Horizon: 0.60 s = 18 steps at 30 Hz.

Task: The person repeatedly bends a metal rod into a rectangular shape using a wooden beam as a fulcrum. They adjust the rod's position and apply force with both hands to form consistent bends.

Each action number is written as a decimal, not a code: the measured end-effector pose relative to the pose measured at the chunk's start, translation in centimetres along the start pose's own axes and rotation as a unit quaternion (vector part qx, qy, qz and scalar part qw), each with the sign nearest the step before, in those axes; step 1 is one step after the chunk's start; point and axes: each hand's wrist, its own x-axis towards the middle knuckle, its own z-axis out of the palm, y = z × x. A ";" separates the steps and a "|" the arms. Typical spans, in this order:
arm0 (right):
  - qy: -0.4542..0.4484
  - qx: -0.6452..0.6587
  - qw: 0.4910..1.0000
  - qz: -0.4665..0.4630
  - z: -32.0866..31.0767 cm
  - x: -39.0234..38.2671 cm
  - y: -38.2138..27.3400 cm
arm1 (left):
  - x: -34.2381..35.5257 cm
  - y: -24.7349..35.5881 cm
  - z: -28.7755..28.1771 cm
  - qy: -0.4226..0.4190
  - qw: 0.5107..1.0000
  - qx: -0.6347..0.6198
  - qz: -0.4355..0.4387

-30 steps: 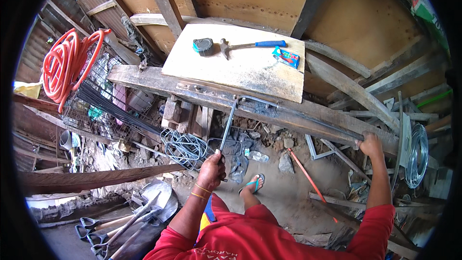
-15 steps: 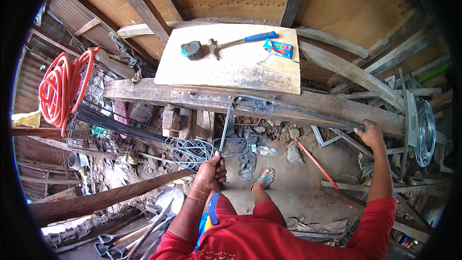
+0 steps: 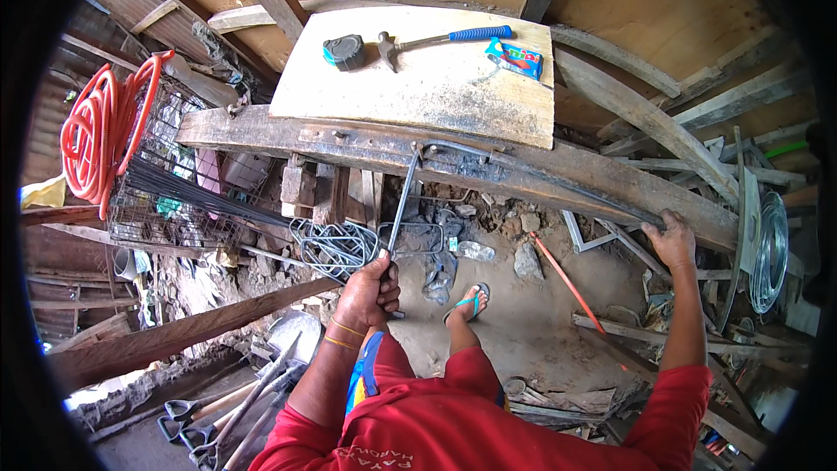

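Note:
My left hand (image 3: 370, 292) is closed around a grey steel rod (image 3: 399, 206) that runs up to small metal pins on a thick wooden beam (image 3: 240, 131). Another dark steel bar (image 3: 584, 190) lies bent at the pins and stretches right along the beam; my right hand (image 3: 673, 240) grips it near its right end. Above the beam, a pale plywood board (image 3: 366, 100) carries a black-and-teal tape measure (image 3: 343, 52), a hammer with a blue handle (image 3: 478, 34) and a small blue packet (image 3: 514, 57).
A red hose coil (image 3: 96, 139) hangs left beside a wire cage. Bent steel rings (image 3: 323, 249) lie below the beam. Shovels (image 3: 288, 336) are at lower left, a wire coil (image 3: 767, 253) at right. Rubble, timber and an orange pole (image 3: 567, 283) lie on the dirt ground around my feet.
The board and beam appear higher in the picture as the view shifted. Both hands keep their grips; the left sits a little further left and higher in the frame.

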 end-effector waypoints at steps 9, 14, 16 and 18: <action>0.016 -0.012 1.000 -0.014 0.5 -0.3 0.1 | 0.1 0.0 0.0 -0.003 1.000 -0.002 0.003; -0.037 -0.021 0.999 0.025 -0.2 -0.4 -0.2 | -0.3 0.2 0.1 -0.024 1.000 0.003 -0.004; -0.039 -0.020 0.998 0.039 -0.3 -0.6 -0.4 | -0.3 0.3 0.0 -0.045 0.999 -0.004 -0.005; -0.026 -0.016 0.998 0.057 0.1 -1.0 -0.6 | -0.2 0.4 -0.3 -0.063 0.998 -0.006 -0.012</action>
